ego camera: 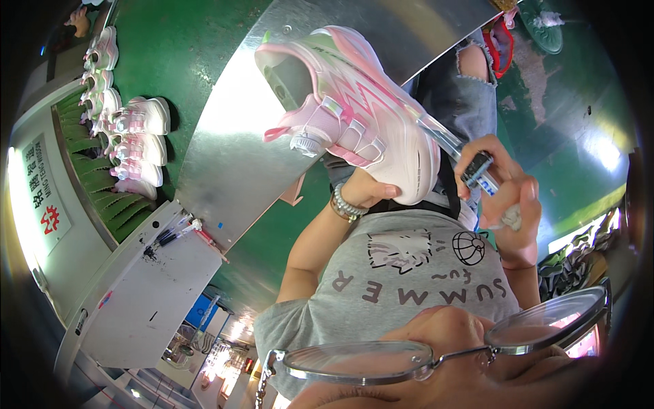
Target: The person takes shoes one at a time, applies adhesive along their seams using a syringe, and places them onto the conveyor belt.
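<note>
A pink and white sneaker (357,112) with a dial lacing knob (305,144) is tilted on its side before me. My left hand (369,190) grips it by the toe, with the thumb on the pale toe cap. In my right hand (503,197) is a clear-barrelled pen-like tool (443,137) with a dark band and some writing. Its far end meets the sneaker's sole edge, though exact contact is hard to tell. A small whitish wad (511,217) is tucked in the same palm. The heel side of the sneaker is over a shiny metal tabletop (225,148).
Several matching sneakers (140,133) stand on the green surface at the left, beside a conveyor with green slats (97,168). A white board or tray (148,291) holds pens (171,235). A red-rimmed object (503,48) lies at upper right. Another person's hand (79,21) shows at upper left.
</note>
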